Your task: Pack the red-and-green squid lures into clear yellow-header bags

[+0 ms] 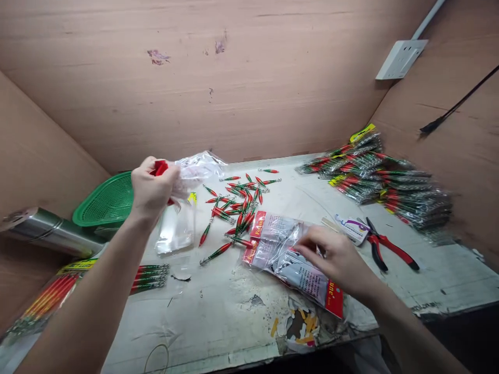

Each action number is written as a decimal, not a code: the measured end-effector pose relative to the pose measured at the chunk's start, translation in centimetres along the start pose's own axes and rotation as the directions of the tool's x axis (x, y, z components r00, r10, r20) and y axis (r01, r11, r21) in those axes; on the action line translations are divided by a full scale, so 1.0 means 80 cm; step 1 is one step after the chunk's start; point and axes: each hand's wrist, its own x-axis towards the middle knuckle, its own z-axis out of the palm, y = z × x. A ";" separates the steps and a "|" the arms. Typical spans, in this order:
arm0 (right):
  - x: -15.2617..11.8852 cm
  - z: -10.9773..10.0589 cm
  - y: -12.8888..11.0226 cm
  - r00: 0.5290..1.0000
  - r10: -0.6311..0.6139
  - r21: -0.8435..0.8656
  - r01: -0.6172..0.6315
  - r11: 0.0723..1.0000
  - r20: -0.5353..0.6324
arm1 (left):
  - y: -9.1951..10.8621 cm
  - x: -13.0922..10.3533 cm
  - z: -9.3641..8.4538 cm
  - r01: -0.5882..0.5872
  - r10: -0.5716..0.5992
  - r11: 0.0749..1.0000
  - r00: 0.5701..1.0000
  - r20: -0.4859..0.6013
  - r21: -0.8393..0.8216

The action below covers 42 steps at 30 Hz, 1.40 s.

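Note:
My left hand [153, 187] is raised at the left, its fingers closed round the red end of a clear plastic bag [200, 165] that spreads out to the right. Under it lies a stack of clear plastic sleeves [175, 231]. My right hand [335, 254] is over a pile of printed plastic bags [304, 267] with red ends, thumb and fingers pinching the film of the top one. Between the hands, loose red-and-green fishing lures [241, 205] with small metal hooks lie in a heap; a few touch the printed bags.
Packed lures [374, 176] are piled at the back right. Red-handled pliers [390, 246] lie beside a white label [351, 228]. At the left are a green basket [105, 200], a metal cylinder [54, 231] and more packed lures [50, 298]. The front table edge has a ragged hole [298, 324].

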 end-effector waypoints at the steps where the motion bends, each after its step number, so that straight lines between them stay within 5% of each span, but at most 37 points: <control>1: -0.017 0.000 0.007 0.997 0.004 -0.065 0.000 0.998 0.071 | 0.004 -0.010 -0.003 -0.049 0.047 0.997 0.998 -0.028 -0.052; 4: -0.055 0.014 0.021 0.987 0.027 -0.284 0.020 0.959 0.160 | 0.020 -0.044 -0.003 -0.220 0.220 0.948 0.975 -0.026 -0.231; 7: -0.081 0.032 0.024 0.994 0.016 -0.462 0.035 0.886 0.107 | 0.036 -0.081 0.005 -0.260 0.328 0.925 0.915 0.236 -0.277; 10: -0.106 0.038 0.024 0.999 -0.036 -0.552 0.037 0.833 0.012 | 0.045 -0.121 0.019 -0.443 0.478 0.875 0.720 0.503 -0.196; 13: -0.128 0.033 0.029 0.994 -0.098 -0.573 0.058 0.817 -0.040 | 0.051 -0.164 0.043 -0.682 0.605 0.717 0.506 0.615 -0.145; 16: -0.138 0.031 0.032 0.977 -0.203 -0.597 0.122 0.793 -0.070 | 0.058 -0.201 0.075 -0.816 0.589 0.569 0.314 0.744 -0.106; 18: -0.141 0.033 0.032 0.963 -0.256 -0.604 0.154 0.782 -0.085 | 0.061 -0.220 0.096 -0.864 0.561 0.492 0.221 0.798 -0.107; 21: -0.144 0.037 0.033 0.952 -0.293 -0.583 0.192 0.789 -0.083 | 0.064 -0.236 0.117 -0.892 0.557 0.439 0.177 0.811 -0.108; 23: -0.147 0.036 0.033 0.938 -0.336 -0.567 0.231 0.791 -0.086 | 0.065 -0.237 0.121 -0.894 0.567 0.434 0.178 0.805 -0.108; 25: -0.145 0.029 0.032 0.919 -0.371 -0.532 0.250 0.809 -0.131 | 0.066 -0.231 0.117 -0.882 0.570 0.463 0.223 0.791 -0.085; 27: -0.136 0.014 0.026 0.909 -0.356 -0.454 0.229 0.861 -0.216 | 0.071 -0.215 0.105 -0.833 0.576 0.552 0.344 0.741 -0.042; 31: -0.093 -0.036 0.011 0.875 -0.190 -0.314 0.046 0.948 -0.445 | 0.083 -0.163 0.070 -0.563 0.473 0.826 0.679 0.562 -0.015; 33: -0.066 -0.057 0.011 0.843 -0.104 -0.268 -0.049 0.962 -0.527 | 0.087 -0.136 0.055 -0.384 0.349 0.922 0.770 0.534 -0.049; 36: -0.026 -0.059 0.027 0.922 -0.109 -0.231 0.022 0.973 -0.371 | 0.086 -0.109 0.042 -0.164 0.186 0.982 0.830 0.526 -0.089; 39: 0.011 -0.033 0.046 0.971 -0.167 -0.320 0.106 0.941 -0.170 | 0.079 -0.101 0.041 -0.102 0.133 0.991 0.873 0.470 -0.091; 42: 0.045 -0.017 0.040 0.941 -0.228 -0.356 0.129 0.926 -0.252 | 0.074 -0.102 0.045 -0.185 0.196 0.980 0.876 0.440 -0.069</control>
